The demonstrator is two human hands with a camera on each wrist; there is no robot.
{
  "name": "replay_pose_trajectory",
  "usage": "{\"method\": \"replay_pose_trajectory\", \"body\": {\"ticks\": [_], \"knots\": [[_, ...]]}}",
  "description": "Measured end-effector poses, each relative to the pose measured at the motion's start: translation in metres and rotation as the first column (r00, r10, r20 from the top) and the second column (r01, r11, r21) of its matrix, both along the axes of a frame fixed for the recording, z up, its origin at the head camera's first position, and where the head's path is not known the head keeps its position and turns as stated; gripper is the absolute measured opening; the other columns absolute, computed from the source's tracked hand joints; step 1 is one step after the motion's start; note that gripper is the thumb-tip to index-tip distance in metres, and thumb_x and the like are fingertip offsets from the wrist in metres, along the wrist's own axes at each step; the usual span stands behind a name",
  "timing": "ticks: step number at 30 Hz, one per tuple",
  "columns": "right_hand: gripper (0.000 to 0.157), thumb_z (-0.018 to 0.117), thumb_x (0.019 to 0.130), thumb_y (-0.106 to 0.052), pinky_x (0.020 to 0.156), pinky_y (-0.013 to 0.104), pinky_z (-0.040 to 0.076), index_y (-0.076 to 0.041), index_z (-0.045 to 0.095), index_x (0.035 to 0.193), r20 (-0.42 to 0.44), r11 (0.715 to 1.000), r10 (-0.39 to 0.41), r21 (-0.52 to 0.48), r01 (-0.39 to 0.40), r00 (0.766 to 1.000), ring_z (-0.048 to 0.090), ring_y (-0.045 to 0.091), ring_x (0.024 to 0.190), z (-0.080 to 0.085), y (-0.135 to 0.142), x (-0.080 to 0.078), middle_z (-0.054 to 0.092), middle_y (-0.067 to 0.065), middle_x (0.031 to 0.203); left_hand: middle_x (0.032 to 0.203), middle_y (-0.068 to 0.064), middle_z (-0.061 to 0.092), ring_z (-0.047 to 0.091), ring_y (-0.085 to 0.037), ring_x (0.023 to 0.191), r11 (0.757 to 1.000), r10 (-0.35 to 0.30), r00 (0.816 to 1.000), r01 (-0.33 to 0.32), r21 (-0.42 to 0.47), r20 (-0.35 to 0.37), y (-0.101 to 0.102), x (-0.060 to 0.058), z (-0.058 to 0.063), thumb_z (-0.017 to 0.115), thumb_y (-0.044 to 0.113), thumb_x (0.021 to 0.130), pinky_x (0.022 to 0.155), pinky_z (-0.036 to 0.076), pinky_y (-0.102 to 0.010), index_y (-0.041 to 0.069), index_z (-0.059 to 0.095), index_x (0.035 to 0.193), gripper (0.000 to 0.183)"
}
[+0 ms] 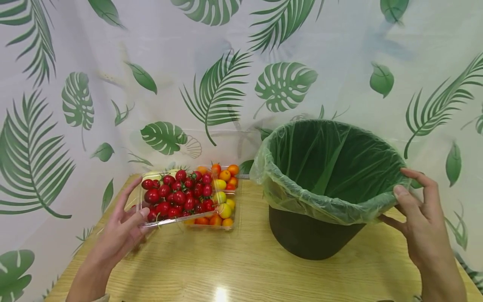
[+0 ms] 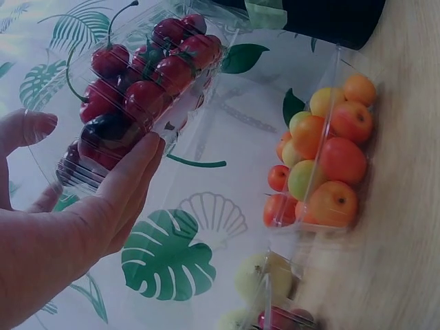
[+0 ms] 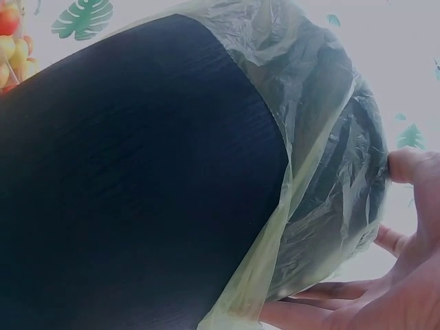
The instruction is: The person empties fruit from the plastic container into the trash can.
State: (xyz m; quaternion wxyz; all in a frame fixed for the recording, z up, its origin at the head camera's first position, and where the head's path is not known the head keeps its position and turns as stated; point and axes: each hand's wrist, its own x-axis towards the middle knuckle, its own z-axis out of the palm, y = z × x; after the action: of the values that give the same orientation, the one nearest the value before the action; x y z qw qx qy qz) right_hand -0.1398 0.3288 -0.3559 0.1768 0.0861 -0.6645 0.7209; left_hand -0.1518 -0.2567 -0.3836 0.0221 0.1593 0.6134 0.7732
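My left hand [image 1: 117, 235] holds a clear plastic box [image 1: 166, 223] by its left end, thumb on the near side. Small red fruits with green stems, like cherry tomatoes [image 1: 179, 197], fill the box, which is raised above the table and tilted. On the right, a dark bin [image 1: 313, 239] leans toward my right hand in the head view. A thin translucent green bag [image 1: 320, 205] lines it and folds over its rim. My right hand [image 1: 422, 218] grips the bagged rim on the right side, with thumb and fingers on it.
Behind the raised box, clear boxes of orange and yellow fruits [image 1: 225, 209] stand on the wooden table [image 1: 196, 264]. The left wrist view also shows pale fruit [image 2: 265, 278] in a box low in the frame. A leaf-patterned curtain [image 1: 158, 50] hangs close behind the table.
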Motion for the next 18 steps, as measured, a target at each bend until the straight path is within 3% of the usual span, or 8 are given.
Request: {"method": "replay_pose_trajectory", "body": {"ticks": [3,6,10,18], "knots": [[0.052,0.047,0.108,-0.008,0.068,0.026,0.059,-0.021,0.032,0.156,-0.004,1.000,0.013,-0.017,-0.013,1.000,0.061,0.014,0.113,0.000,0.000,0.000,0.064,0.004,0.118,0.131,-0.017,0.046,0.060,-0.014,0.109,1.000,0.001,1.000,-0.001,-0.005,-0.001,0.003,-0.002,0.005,0.044,-0.004,0.106,0.084,0.058,-0.030,0.031,0.014,0.165,0.075],[0.051,0.046,0.108,-0.006,0.067,0.028,0.059,-0.020,0.034,0.155,-0.012,0.998,0.042,-0.049,-0.042,0.999,0.064,0.013,0.110,0.001,0.001,-0.001,0.069,0.003,0.106,0.140,-0.021,0.037,0.058,-0.017,0.118,1.000,0.007,1.000,-0.007,-0.024,0.005,0.006,-0.002,0.009,0.044,-0.002,0.106,0.092,0.057,-0.035,0.032,0.015,0.165,0.073],[0.050,0.045,0.108,-0.005,0.068,0.029,0.060,-0.020,0.034,0.155,-0.018,0.997,0.058,-0.054,-0.059,0.998,0.064,0.012,0.111,0.001,0.000,0.000,0.067,0.003,0.113,0.149,-0.023,0.031,0.057,-0.022,0.125,1.000,0.002,1.000,-0.002,-0.027,0.001,0.011,-0.005,0.014,0.043,0.001,0.106,0.097,0.055,-0.039,0.032,0.014,0.165,0.072],[0.050,0.044,0.109,-0.007,0.068,0.028,0.060,-0.021,0.032,0.155,-0.009,0.997,0.064,-0.031,-0.064,0.998,0.063,0.012,0.111,0.004,0.003,0.001,0.066,0.003,0.095,0.146,-0.024,0.030,0.055,-0.027,0.121,1.000,0.000,1.000,0.001,-0.031,0.017,0.023,-0.012,0.028,0.047,0.004,0.106,0.091,0.055,-0.039,0.036,0.019,0.163,0.072]]}}
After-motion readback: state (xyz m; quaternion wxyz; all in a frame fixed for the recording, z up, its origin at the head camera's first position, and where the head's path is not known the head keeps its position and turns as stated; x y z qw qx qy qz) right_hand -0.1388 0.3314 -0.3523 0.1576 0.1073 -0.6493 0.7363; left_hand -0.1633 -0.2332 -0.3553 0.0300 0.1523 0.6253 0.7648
